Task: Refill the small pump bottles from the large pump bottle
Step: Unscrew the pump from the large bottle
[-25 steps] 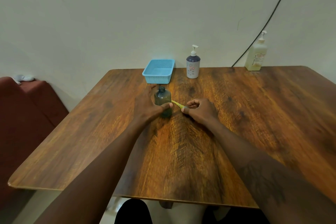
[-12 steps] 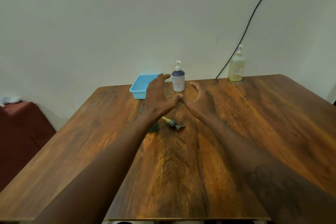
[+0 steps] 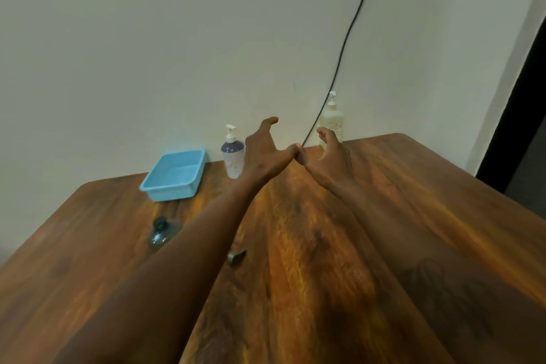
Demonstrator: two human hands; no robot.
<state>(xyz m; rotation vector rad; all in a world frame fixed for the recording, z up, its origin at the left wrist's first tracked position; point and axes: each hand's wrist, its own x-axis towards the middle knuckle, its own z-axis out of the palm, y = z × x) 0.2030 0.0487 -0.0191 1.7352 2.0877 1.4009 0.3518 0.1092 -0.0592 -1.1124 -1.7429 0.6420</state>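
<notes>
My left hand (image 3: 266, 151) and my right hand (image 3: 328, 159) are stretched out above the far part of the wooden table (image 3: 399, 216), thumbs touching, fingers spread, holding nothing. Just beyond my right hand, the large pale yellow pump bottle (image 3: 332, 120) stands at the wall. A small purple pump bottle (image 3: 232, 154) stands left of my left hand. A small dark bottle (image 3: 162, 233) without its pump stands on the table left of my left forearm. Its removed pump head (image 3: 236, 256) lies on the table, partly hidden by that forearm.
A light blue plastic basket (image 3: 174, 176) sits at the back left of the table near the wall. A black cable (image 3: 342, 47) runs down the wall to the table's back edge. A dark doorway (image 3: 520, 115) is at the right.
Both hands let go of the dark bottle and its pump, then reached forward and right toward the large bottle. The camera view swung right and up.
</notes>
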